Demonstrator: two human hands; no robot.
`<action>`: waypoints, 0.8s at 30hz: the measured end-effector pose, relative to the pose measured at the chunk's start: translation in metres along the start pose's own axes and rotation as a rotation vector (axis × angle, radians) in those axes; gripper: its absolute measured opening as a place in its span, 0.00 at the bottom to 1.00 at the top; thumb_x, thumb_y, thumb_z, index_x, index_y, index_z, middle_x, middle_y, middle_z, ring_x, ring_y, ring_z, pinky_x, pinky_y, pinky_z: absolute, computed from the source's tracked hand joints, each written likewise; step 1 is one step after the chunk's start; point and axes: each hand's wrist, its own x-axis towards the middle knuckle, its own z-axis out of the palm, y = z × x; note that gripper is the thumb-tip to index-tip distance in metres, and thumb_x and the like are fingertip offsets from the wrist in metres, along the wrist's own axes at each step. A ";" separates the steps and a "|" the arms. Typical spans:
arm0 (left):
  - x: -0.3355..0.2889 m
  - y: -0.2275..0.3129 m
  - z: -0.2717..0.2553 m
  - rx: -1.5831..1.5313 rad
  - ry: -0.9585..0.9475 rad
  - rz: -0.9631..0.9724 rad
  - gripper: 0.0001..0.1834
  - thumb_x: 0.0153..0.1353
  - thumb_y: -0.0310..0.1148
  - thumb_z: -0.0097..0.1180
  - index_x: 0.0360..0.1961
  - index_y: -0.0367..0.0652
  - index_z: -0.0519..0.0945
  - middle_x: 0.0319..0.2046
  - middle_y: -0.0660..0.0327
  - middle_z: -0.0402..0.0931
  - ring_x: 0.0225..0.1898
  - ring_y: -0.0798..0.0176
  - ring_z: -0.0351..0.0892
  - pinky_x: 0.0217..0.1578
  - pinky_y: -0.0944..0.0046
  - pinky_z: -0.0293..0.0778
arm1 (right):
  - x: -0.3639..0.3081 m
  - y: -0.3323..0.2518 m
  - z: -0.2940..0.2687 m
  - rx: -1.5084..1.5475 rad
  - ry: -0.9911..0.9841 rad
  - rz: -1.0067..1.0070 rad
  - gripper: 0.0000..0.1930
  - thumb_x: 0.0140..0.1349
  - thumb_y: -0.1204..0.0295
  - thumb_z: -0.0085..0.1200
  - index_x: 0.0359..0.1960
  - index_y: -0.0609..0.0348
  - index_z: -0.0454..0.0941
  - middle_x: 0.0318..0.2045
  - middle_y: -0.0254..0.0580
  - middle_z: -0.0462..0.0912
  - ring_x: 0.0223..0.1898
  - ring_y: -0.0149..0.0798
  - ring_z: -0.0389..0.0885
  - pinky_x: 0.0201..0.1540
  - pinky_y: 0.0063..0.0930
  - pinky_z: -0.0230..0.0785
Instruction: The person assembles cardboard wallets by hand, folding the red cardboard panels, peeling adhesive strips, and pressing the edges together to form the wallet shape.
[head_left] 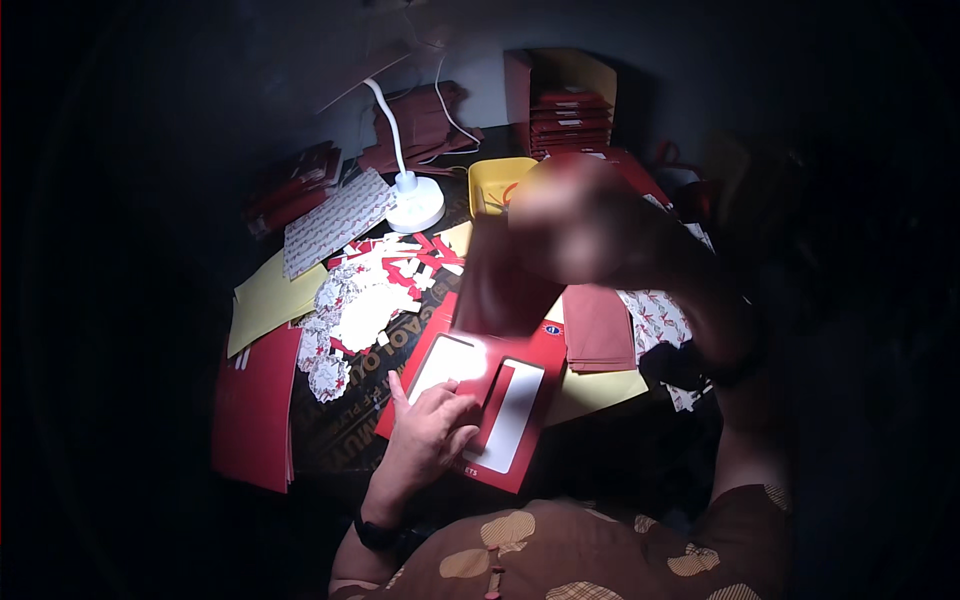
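Observation:
A flat red card folder (555,385) with two white window-like panels lies in front of me, tilted on the table. My left hand (432,428) rests on its lower left part, thumb apart and the other fingers loosely bent on the surface. Above the folder's far edge, my right hand (572,215) is raised and smeared by motion. From it hangs a dark red paper piece (505,275), also blurred, which the hand appears to grip. A stack of dark red envelopes (599,330) lies right of the folder, on yellow paper (600,393).
White and red paper cutouts (370,300) are heaped left of centre, below a white desk lamp (414,205). Yellow sheets (275,295) and red folders (255,415) lie farther left. A yellow bin (490,180) and an open box (518,95) of red packets stand at the back.

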 end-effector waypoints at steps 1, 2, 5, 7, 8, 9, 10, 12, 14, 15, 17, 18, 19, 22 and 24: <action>0.000 0.000 0.001 -0.005 0.010 0.005 0.25 0.52 0.27 0.72 0.53 0.47 0.81 0.47 0.59 0.80 0.58 0.54 0.78 0.70 0.20 0.30 | 0.007 0.008 -0.008 -0.038 -0.073 0.155 0.17 0.46 0.80 0.53 0.41 0.66 0.83 0.35 0.55 0.85 0.40 0.50 0.87 0.47 0.37 0.79; -0.001 -0.005 0.000 0.002 0.010 0.024 0.20 0.54 0.29 0.71 0.49 0.46 0.83 0.45 0.59 0.80 0.57 0.56 0.79 0.68 0.18 0.33 | 0.014 0.014 -0.008 -0.131 0.015 0.158 0.17 0.45 0.82 0.51 0.40 0.66 0.83 0.34 0.56 0.85 0.40 0.50 0.87 0.46 0.38 0.79; 0.002 -0.006 0.000 -0.033 0.024 0.021 0.12 0.56 0.31 0.71 0.42 0.45 0.87 0.43 0.60 0.80 0.56 0.58 0.79 0.67 0.15 0.37 | 0.027 0.030 -0.010 -0.083 -0.071 0.326 0.16 0.46 0.81 0.52 0.39 0.65 0.83 0.33 0.57 0.86 0.37 0.51 0.87 0.46 0.40 0.78; 0.004 -0.005 0.000 -0.064 0.015 0.025 0.12 0.56 0.31 0.70 0.43 0.45 0.86 0.41 0.61 0.79 0.55 0.58 0.79 0.67 0.15 0.38 | 0.029 0.067 0.003 -0.144 -0.082 0.265 0.16 0.47 0.80 0.53 0.39 0.63 0.84 0.34 0.55 0.86 0.37 0.51 0.87 0.45 0.39 0.78; 0.003 -0.005 -0.001 -0.061 0.023 0.016 0.12 0.56 0.31 0.70 0.43 0.45 0.86 0.41 0.61 0.79 0.55 0.58 0.79 0.67 0.15 0.38 | 0.032 0.071 0.008 -0.121 -0.113 0.330 0.16 0.47 0.80 0.54 0.40 0.61 0.84 0.35 0.55 0.86 0.38 0.51 0.87 0.45 0.40 0.78; 0.003 -0.004 -0.002 -0.071 0.018 0.014 0.13 0.56 0.30 0.70 0.43 0.45 0.86 0.40 0.61 0.78 0.56 0.57 0.79 0.67 0.16 0.39 | 0.034 0.074 0.011 -0.120 -0.119 0.320 0.16 0.47 0.80 0.54 0.40 0.61 0.84 0.35 0.55 0.86 0.38 0.51 0.87 0.45 0.40 0.78; 0.003 -0.004 -0.002 -0.082 0.012 0.013 0.13 0.56 0.30 0.70 0.43 0.45 0.86 0.39 0.61 0.77 0.56 0.57 0.78 0.68 0.16 0.39 | 0.037 0.078 0.014 -0.164 -0.163 0.339 0.17 0.48 0.78 0.56 0.43 0.62 0.84 0.35 0.54 0.86 0.37 0.48 0.87 0.45 0.37 0.77; 0.004 -0.003 -0.004 -0.075 0.007 0.017 0.13 0.56 0.30 0.70 0.44 0.45 0.86 0.39 0.61 0.77 0.56 0.57 0.78 0.68 0.16 0.39 | 0.040 0.084 0.024 -0.336 -0.233 0.294 0.21 0.48 0.74 0.58 0.47 0.63 0.83 0.38 0.56 0.86 0.37 0.50 0.86 0.45 0.36 0.77; 0.004 -0.003 -0.004 -0.070 0.000 0.023 0.14 0.56 0.29 0.70 0.44 0.45 0.85 0.38 0.61 0.77 0.57 0.56 0.78 0.68 0.16 0.40 | 0.043 0.089 0.031 -0.397 -0.312 0.381 0.19 0.48 0.74 0.58 0.45 0.62 0.83 0.37 0.54 0.86 0.37 0.50 0.86 0.43 0.38 0.77; 0.003 -0.003 -0.004 -0.069 0.000 0.021 0.14 0.55 0.29 0.70 0.44 0.45 0.85 0.40 0.61 0.77 0.56 0.56 0.78 0.68 0.17 0.38 | 0.044 0.089 0.033 -0.358 -0.307 0.414 0.18 0.49 0.74 0.58 0.44 0.62 0.83 0.35 0.54 0.86 0.36 0.48 0.86 0.42 0.37 0.78; 0.004 -0.002 -0.004 -0.070 0.000 0.022 0.15 0.54 0.28 0.71 0.44 0.45 0.85 0.41 0.61 0.78 0.56 0.56 0.78 0.69 0.18 0.36 | 0.042 0.087 0.028 -0.341 -0.302 0.394 0.16 0.49 0.73 0.58 0.41 0.62 0.84 0.34 0.53 0.86 0.36 0.50 0.86 0.43 0.39 0.78; 0.006 0.000 -0.005 -0.049 -0.011 0.027 0.15 0.54 0.28 0.71 0.44 0.45 0.85 0.42 0.60 0.77 0.56 0.56 0.78 0.69 0.18 0.36 | 0.040 0.085 0.025 -0.325 -0.295 0.374 0.14 0.49 0.71 0.58 0.38 0.62 0.85 0.34 0.52 0.87 0.37 0.52 0.86 0.43 0.41 0.78; 0.007 0.003 -0.007 -0.029 -0.021 0.033 0.16 0.53 0.29 0.72 0.44 0.45 0.85 0.43 0.60 0.77 0.56 0.56 0.78 0.69 0.17 0.36 | 0.035 0.089 0.022 -0.328 -0.293 0.378 0.14 0.49 0.71 0.58 0.38 0.62 0.85 0.34 0.52 0.87 0.37 0.52 0.86 0.43 0.41 0.78; 0.006 0.009 -0.008 0.016 -0.037 0.012 0.20 0.51 0.30 0.73 0.46 0.45 0.83 0.45 0.59 0.76 0.56 0.56 0.78 0.68 0.16 0.36 | 0.020 0.100 0.014 0.009 0.008 0.301 0.13 0.49 0.74 0.59 0.37 0.63 0.84 0.28 0.49 0.87 0.29 0.37 0.86 0.37 0.34 0.77; 0.005 0.011 -0.008 0.033 -0.017 0.013 0.20 0.52 0.30 0.72 0.47 0.45 0.82 0.45 0.59 0.75 0.57 0.55 0.78 0.68 0.16 0.37 | 0.006 0.096 0.006 0.263 0.156 0.305 0.10 0.57 0.80 0.59 0.41 0.68 0.83 0.31 0.41 0.87 0.33 0.28 0.84 0.39 0.26 0.77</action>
